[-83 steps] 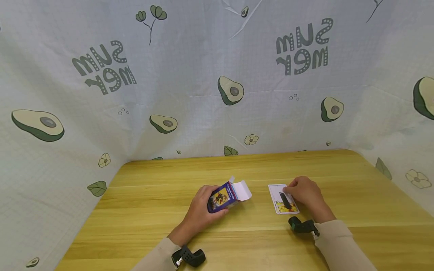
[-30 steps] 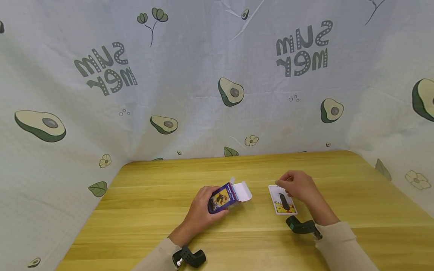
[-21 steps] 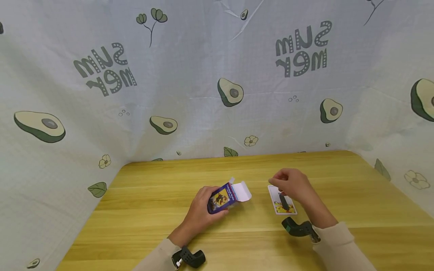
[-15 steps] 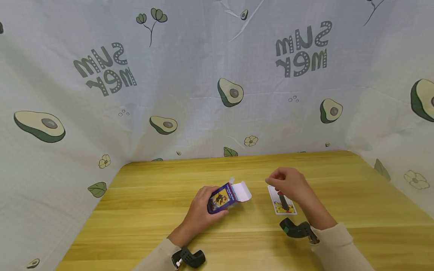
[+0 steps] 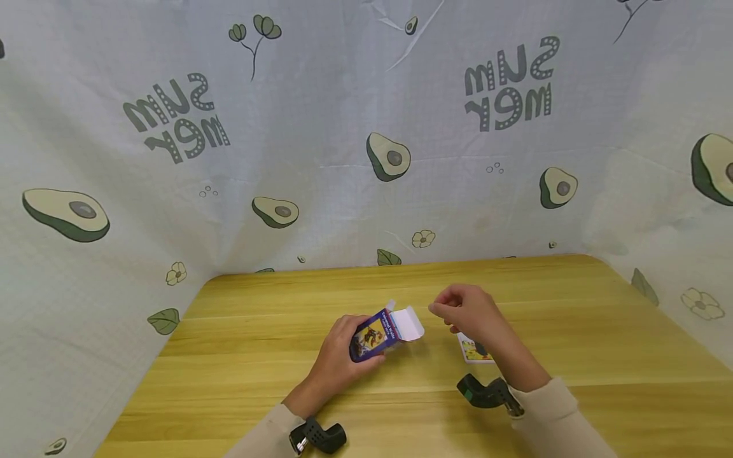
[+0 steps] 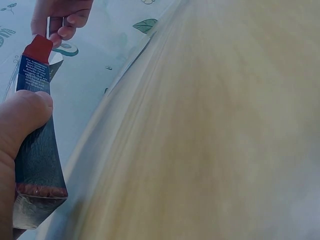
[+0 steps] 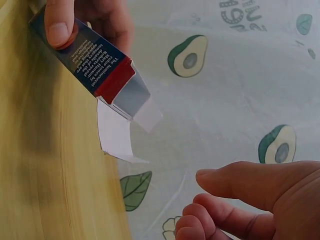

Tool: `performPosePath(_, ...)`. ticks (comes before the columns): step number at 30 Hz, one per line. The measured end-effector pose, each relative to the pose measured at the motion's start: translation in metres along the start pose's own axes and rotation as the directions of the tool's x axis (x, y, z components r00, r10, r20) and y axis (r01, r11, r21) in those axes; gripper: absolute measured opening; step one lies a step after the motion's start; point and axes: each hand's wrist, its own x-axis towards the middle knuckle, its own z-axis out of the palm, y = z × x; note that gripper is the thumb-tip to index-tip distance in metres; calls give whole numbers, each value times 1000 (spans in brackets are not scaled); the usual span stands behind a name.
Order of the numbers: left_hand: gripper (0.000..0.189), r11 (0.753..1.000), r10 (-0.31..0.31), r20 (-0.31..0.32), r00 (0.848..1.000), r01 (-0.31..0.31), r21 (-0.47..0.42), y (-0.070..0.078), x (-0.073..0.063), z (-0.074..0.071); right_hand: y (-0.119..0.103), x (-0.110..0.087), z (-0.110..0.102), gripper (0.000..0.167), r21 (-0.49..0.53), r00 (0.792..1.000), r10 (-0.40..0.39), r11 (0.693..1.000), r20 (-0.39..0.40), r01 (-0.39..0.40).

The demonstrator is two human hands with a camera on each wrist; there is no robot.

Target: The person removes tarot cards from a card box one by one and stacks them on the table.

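My left hand [image 5: 336, 357] grips a dark blue tarot card box [image 5: 371, 337] by its sides, thumb along the narrow edge. The box lies tilted, its open end facing right, with a white flap [image 7: 114, 129] folded out. My right hand [image 5: 466, 312] hovers right of that flap, fingers loosely bent and nothing between thumb and fingers in the right wrist view. Below it on the table is a tarot card [image 5: 469, 353], face up with a yellow lower picture; the hand and forearm cover most of it.
A yellow wooden table [image 5: 275, 305] bears the card. Behind it and at both sides hangs a white cloth [image 5: 321, 114] printed with avocados, leaves and lettering. Each wrist wears a black camera mount, such as the right one [image 5: 483, 391].
My right hand has let go of the card at its right edge and moved left over it towards the box's flap. The left hand and the box have stayed still.
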Motion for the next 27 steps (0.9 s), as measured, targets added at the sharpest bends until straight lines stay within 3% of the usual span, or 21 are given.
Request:
performPosePath(19, 68, 999, 28, 19, 999, -28, -32, 2, -1, 0, -8, -1, 32, 14, 21, 998, -68, 997, 10, 68)
performPosePath(27, 67, 997, 68, 21, 997, -67, -28, 2, -3, 1, -8, -3, 44, 13, -9, 998, -56, 998, 7, 56)
